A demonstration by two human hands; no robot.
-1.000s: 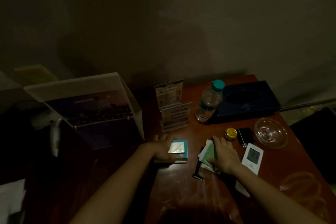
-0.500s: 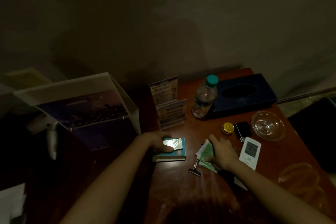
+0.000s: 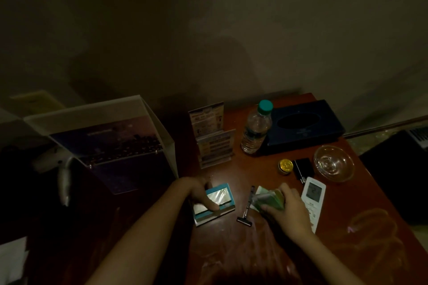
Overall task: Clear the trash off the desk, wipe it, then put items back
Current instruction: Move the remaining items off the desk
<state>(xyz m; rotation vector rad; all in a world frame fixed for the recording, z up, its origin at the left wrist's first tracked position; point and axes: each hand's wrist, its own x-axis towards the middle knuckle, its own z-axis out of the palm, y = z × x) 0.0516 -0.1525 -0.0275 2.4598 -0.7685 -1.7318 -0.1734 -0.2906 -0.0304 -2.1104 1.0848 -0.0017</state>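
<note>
On the red-brown desk (image 3: 231, 245), my left hand (image 3: 201, 194) grips a small teal box (image 3: 220, 199) with a shiny face, thumb across its front edge. My right hand (image 3: 289, 210) holds a crumpled bundle of green and pale wrappers (image 3: 268, 198), fingers curled over it. A dark razor (image 3: 247, 208) lies on the desk between the two hands. A white remote (image 3: 313, 194) lies just right of my right hand, partly under my wrist.
At the back stand two leaflet stands (image 3: 213, 136), a water bottle (image 3: 256, 129) with a teal cap and a dark tissue box (image 3: 303, 125). A gold tin (image 3: 285, 165), a black charger (image 3: 303, 168) and a glass bowl (image 3: 333, 163) sit right. A white open box (image 3: 104, 136) stands left.
My right hand has gathered the flat green wrappers into a bunch and closed round them. The left hand's thumb has slid further along the teal box, which has turned slightly. The razor has shifted.
</note>
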